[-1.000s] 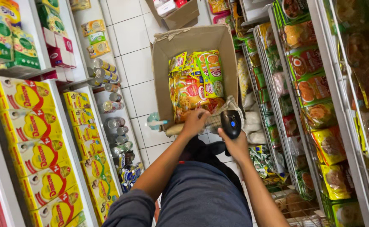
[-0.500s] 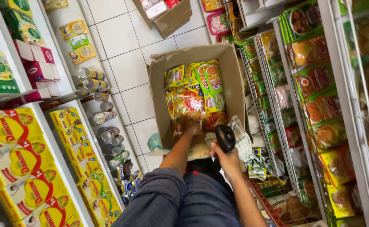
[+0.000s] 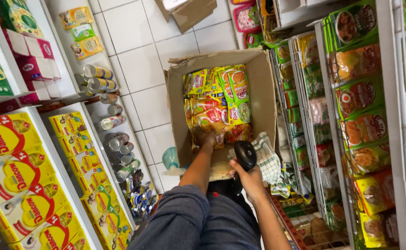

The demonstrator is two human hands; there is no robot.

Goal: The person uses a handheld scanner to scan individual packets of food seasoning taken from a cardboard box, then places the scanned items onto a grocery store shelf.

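Note:
An open cardboard box (image 3: 265,95) stands on the white tiled floor, full of yellow, orange and green snack packets (image 3: 216,99). My left hand (image 3: 206,138) reaches down into the box and closes on the packets at its near end. My right hand (image 3: 248,178) grips a black handheld scanner (image 3: 245,155) just above the box's near edge. A green-and-white checked cloth (image 3: 267,159) lies beside the scanner.
Left shelves carry yellow cartons (image 3: 13,176), metal cans (image 3: 110,122) and pink boxes (image 3: 36,69). Wire racks on the right (image 3: 351,106) hold green and orange packets. A second cardboard box (image 3: 189,11) lies farther down the aisle. A teal cup (image 3: 170,158) sits by the box.
My left hand has gone from the box's near flap down into the packets. The view has swung, with the box now more central. The right hand keeps the scanner.

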